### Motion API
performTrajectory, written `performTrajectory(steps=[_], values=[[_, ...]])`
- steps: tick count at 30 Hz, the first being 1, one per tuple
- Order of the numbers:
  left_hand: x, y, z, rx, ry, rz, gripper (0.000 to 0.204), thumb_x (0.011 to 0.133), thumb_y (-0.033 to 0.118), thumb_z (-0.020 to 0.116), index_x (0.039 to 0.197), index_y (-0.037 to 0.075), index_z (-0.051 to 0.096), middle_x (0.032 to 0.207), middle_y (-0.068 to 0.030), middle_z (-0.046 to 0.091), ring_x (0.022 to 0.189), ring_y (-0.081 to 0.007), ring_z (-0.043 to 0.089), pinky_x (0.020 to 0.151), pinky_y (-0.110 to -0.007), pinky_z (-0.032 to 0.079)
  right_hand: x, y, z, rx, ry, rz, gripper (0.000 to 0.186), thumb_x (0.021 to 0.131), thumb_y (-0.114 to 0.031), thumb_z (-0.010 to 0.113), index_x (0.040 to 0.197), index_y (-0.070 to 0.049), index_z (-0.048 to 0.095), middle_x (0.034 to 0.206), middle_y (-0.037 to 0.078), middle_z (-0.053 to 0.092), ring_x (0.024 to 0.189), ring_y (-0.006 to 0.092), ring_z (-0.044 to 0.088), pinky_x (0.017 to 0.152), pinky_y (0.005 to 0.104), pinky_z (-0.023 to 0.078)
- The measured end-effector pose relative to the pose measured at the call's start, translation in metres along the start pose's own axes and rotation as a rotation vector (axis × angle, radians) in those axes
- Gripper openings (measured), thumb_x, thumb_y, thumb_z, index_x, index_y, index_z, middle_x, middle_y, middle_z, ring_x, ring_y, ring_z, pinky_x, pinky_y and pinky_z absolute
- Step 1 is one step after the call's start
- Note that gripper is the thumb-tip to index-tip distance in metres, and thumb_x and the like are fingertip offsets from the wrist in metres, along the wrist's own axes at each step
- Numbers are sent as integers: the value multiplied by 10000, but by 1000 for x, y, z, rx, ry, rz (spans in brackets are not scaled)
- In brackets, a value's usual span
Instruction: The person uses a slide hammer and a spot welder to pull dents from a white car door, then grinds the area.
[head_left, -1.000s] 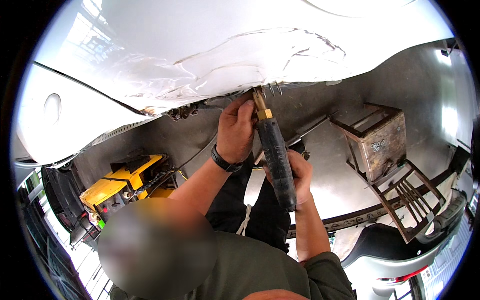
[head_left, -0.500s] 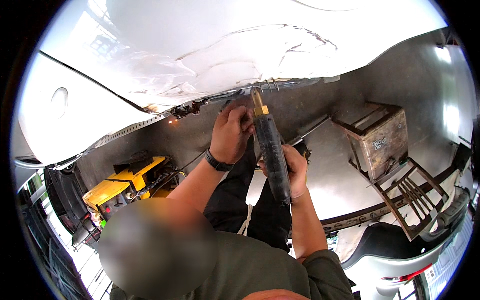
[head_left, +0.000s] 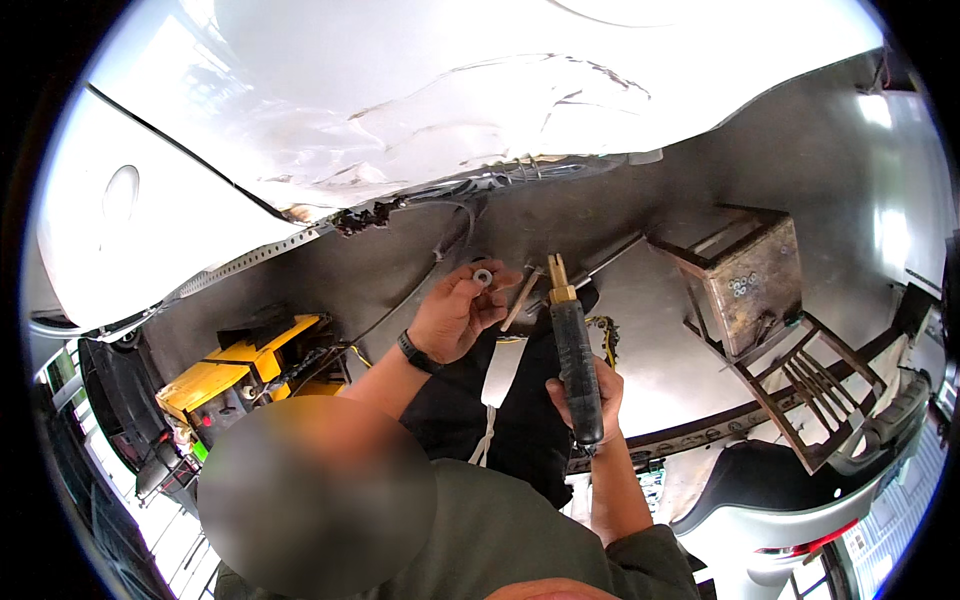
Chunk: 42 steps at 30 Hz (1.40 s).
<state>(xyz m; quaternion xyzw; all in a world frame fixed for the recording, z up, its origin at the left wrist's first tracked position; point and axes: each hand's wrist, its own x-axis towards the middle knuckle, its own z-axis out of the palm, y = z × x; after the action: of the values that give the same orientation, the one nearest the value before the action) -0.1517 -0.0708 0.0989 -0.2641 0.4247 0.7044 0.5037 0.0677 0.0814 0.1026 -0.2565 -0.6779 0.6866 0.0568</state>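
Note:
A small metal washer (head_left: 489, 280) is pinched in my left hand (head_left: 443, 320), away from the car. My right hand (head_left: 608, 395) grips a welding gun (head_left: 576, 370) by its black cylindrical handle, its slotted brass tip pointing up toward the white car body panel (head_left: 300, 110). The gun's tip is apart from both the washer and the panel. Creases and scraped marks run across the panel, and several thin metal pieces (head_left: 525, 170) stand along its lower edge. Rusty, torn metal (head_left: 368, 217) shows further left on that edge.
A yellow machine (head_left: 240, 365) with cables stands at the left. A wooden-handled tool (head_left: 521, 300) and a metal rod (head_left: 612, 258) lie beyond the gun. At the right are a worn stool (head_left: 752, 290), a slatted frame (head_left: 815, 390) and a detached bumper (head_left: 740, 540).
Both hands have drawn back from the panel's lower edge. The welding gun has moved down and to the right, and the washer now shows in my left fingers.

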Motion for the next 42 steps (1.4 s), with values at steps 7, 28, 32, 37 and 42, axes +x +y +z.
performTrajectory(steps=[7,28,32,37,42], values=[[4,-15,3,75,43,-1,269,1075,161,422,1273,16,534,1082,-140,655,774,-161,614,750,-347,541,-11,26,-24,73,113,54,242,806,-85,844,960,0,677,849,47,658,745,137,613,695,304,491],[7,-85,53,-158,84,60,153,1034,196,492,1103,83,569,885,-27,561,723,-139,503,672,-312,452,-20,24,-73,235,-119,371,288,893,-208,821,1056,-36,657,924,-28,640,831,75,585,751,253,486],[-8,-98,-4,25,192,0,109,1012,104,482,1082,82,563,915,-30,553,721,-136,497,643,-310,448,-20,69,-57,74,130,329,327,891,-218,827,1094,-25,659,944,0,673,830,90,599,761,249,500],[15,-112,-88,246,293,-155,159,1020,137,484,1100,75,606,891,-12,516,735,-134,481,654,-305,447,-19,98,-24,372,434,309,339,892,-164,826,1148,-8,667,1009,16,704,895,101,643,817,264,520],[41,-93,-124,345,225,-259,202,1004,137,496,1158,72,608,895,-7,510,737,-149,489,710,-344,473,-36,136,33,297,599,353,334,890,-147,825,1153,-2,677,990,14,710,879,107,651,793,264,523]])
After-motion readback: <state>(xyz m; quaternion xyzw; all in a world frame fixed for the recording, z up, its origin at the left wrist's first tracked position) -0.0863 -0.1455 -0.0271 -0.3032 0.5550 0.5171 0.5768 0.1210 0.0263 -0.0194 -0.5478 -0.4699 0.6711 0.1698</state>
